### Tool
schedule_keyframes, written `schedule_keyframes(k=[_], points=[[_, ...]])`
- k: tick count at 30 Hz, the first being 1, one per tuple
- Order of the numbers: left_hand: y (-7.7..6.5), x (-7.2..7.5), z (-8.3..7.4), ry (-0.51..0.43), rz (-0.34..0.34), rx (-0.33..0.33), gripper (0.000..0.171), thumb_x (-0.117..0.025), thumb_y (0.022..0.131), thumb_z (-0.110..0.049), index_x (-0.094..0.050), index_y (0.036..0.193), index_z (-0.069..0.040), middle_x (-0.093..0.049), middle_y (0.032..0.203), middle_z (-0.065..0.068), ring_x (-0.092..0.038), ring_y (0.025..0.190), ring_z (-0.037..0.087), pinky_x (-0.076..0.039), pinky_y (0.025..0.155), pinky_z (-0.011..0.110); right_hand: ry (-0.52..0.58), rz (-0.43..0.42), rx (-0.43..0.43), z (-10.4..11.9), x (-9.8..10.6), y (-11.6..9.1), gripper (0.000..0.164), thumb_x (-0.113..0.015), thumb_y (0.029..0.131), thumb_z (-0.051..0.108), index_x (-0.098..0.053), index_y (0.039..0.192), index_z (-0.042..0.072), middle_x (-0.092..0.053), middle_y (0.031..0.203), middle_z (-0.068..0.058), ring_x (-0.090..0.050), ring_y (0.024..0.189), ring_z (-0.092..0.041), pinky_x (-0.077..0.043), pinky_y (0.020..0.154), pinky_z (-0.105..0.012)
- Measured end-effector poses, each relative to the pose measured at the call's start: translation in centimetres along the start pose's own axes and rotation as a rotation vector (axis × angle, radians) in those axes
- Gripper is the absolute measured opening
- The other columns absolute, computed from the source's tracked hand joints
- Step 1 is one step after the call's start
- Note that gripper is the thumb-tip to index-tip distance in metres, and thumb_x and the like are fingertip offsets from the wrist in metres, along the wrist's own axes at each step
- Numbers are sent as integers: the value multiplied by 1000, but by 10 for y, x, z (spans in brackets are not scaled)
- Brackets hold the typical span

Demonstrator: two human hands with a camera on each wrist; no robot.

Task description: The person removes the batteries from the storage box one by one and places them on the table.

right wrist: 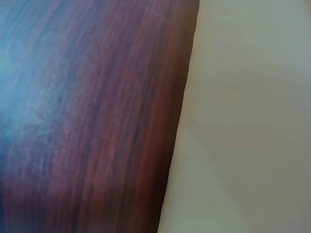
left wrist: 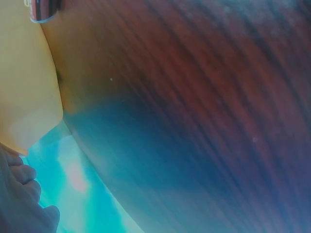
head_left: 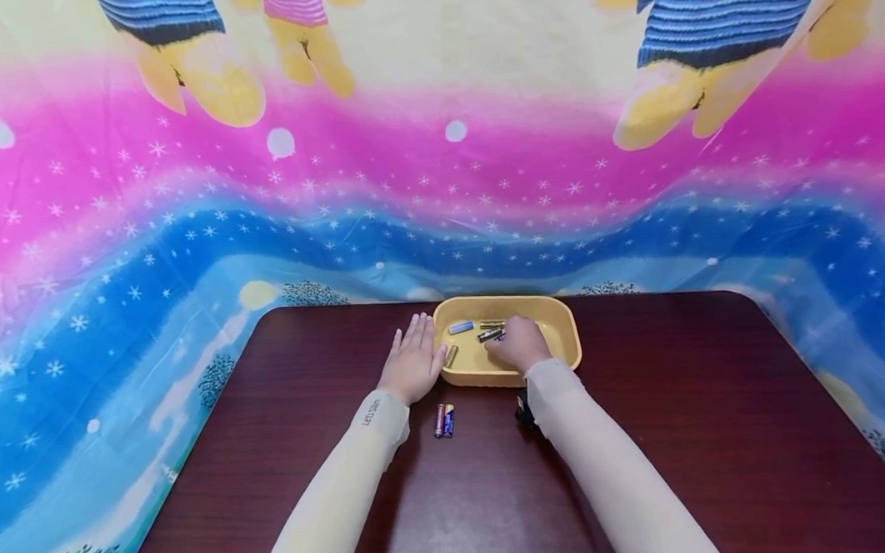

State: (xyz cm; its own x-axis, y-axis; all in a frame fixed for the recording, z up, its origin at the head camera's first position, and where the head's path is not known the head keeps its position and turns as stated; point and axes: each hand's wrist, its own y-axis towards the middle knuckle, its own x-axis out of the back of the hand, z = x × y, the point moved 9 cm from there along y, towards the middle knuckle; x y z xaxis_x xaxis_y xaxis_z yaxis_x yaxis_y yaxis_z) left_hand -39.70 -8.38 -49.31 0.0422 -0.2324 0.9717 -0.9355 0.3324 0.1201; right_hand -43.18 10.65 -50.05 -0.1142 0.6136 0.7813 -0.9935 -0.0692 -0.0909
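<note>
A yellow plastic basket (head_left: 509, 376) stands at the far edge of the table, with several batteries inside. My left hand (head_left: 414, 363) lies with straight fingers against the basket's left side. In the left wrist view, its fingertips (left wrist: 26, 187) show at the lower left beside the basket wall (left wrist: 29, 82). Inside the basket, my right hand (head_left: 521, 345) reaches down with curled fingers and pinches a battery with a purple part (head_left: 501, 337); the fingertips are partly hidden. Close by lie a black battery (head_left: 488, 336), a blue battery (head_left: 461, 328) and a gold one (head_left: 452, 356).
Two batteries, one red (head_left: 439, 420) and one blue and gold (head_left: 449, 421), lie side by side on the dark wooden table (head_left: 682, 414) in front of the basket. A patterned cloth (head_left: 437, 176) hangs behind the table. The right wrist view shows tabletop and a pale surface.
</note>
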Motion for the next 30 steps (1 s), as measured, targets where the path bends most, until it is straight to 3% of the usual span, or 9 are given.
schedule_keyframes(k=[10,19,30], points=[[-1,1,-1,10,7,-4,67,-26,111,-43,-14,162,-1,-14,168,14,-9,156,26,-14,125,50,44,-43,22,1,11,-6,42,-72,86,21,-42,57,16,-34,52,5,-36,45,-12,-38,49,-29],[-1,1,0,-21,-22,-15,66,-31,110,-40,-21,160,2,-20,167,18,-13,155,29,-16,124,53,2,-93,118,5,18,-12,24,-74,85,25,-59,79,7,-54,76,-6,-46,60,-18,-41,57,-32],[-3,2,-2,-10,-8,-5,65,-31,111,-39,-20,160,2,-18,167,17,-12,156,28,-15,124,52,8,-100,208,15,22,-25,31,-75,86,28,-68,101,1,-64,105,-15,-54,79,-23,-49,70,-37]])
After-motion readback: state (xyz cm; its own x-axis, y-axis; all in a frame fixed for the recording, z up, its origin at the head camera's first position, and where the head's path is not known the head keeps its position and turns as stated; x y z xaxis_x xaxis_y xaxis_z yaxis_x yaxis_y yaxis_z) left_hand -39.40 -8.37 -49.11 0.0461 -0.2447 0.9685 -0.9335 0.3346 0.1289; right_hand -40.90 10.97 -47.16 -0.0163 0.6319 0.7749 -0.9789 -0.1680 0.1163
